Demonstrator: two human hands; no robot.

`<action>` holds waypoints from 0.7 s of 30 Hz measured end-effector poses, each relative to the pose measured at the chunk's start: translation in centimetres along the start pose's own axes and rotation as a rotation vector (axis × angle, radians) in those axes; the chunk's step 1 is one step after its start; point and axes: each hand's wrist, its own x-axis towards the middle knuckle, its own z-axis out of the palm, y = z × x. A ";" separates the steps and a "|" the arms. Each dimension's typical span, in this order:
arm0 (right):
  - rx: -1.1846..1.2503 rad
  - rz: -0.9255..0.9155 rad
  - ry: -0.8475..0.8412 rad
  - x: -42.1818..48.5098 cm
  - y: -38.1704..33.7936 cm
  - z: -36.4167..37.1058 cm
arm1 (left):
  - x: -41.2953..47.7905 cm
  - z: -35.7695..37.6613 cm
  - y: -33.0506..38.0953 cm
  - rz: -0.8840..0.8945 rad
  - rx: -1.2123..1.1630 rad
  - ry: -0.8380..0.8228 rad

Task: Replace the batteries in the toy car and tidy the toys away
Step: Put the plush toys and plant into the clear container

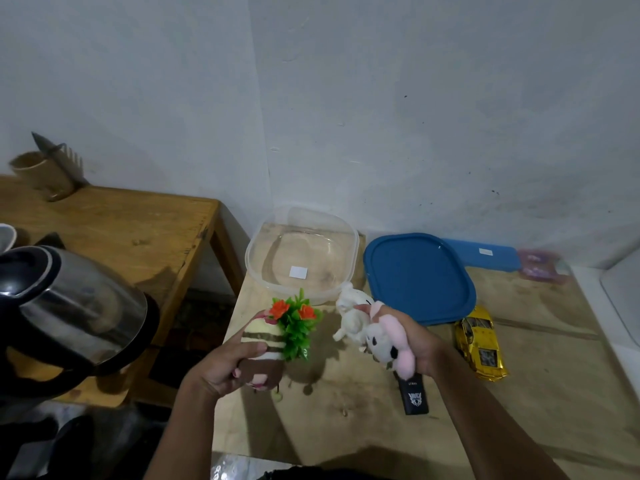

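My left hand (225, 367) grips a brown and cream striped plush toy (264, 336) together with a small plastic plant with orange flowers (296, 320). My right hand (420, 344) holds a pink and white plush toy (389, 336) and a white plush toy (351, 317). Both hands hover just in front of an empty clear plastic container (301, 252) at the back of the table. The yellow toy car (479, 342) lies on the table to the right of my right hand. A black remote control (414, 394) lies below my right wrist, partly hidden.
A blue lid (419, 277) lies right of the container, with a second blue lid (485, 254) and a purple packet (538, 265) behind it. On the left stands a steel kettle (74, 306) and a wooden side table (138, 233) with a cup of utensils (45, 171).
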 end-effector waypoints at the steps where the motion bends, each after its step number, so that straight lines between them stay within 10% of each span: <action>1: -0.035 -0.006 -0.016 -0.1 -0.3 -0.3 | -0.1 0.3 0.3 0.006 0.009 -0.008; 9: -0.274 -0.075 0.155 -1.2 -4.2 -0.3 | 2.7 -0.8 1.1 0.049 0.018 -0.132; 21: -0.344 -0.397 0.226 -1.1 -6.7 3.6 | 12.5 2.8 7.8 0.074 0.286 0.214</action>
